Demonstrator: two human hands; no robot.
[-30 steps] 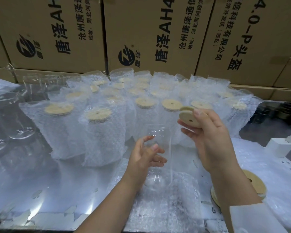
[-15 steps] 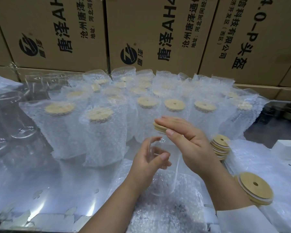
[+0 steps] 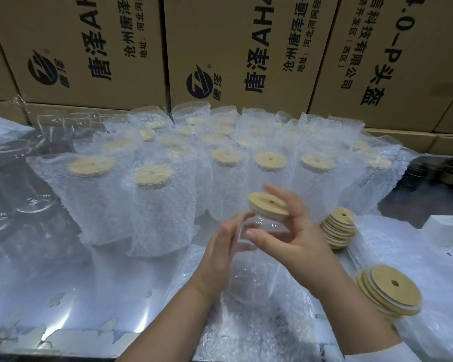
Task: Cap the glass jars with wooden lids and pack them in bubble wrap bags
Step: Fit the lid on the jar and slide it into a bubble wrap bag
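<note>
I log one glass jar (image 3: pixel 255 279): left hand (image 3: pixel 217 257) wrapped round its side to steady it, right hand (image 3: pixel 298 239) clamped on the wooden lid (image 3: pixel 267 205) to seat it.

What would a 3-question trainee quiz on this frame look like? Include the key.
1. True or false: the wooden lid sits on the mouth of the glass jar.
2. Where do the loose lid stacks lie? A) to the person's left B) to the person's right C) inside the jar
3. Fill in: the right hand holds the lid; the ____ hand grips the jar's side.
Key: 1 true; 2 B; 3 left hand.
</note>
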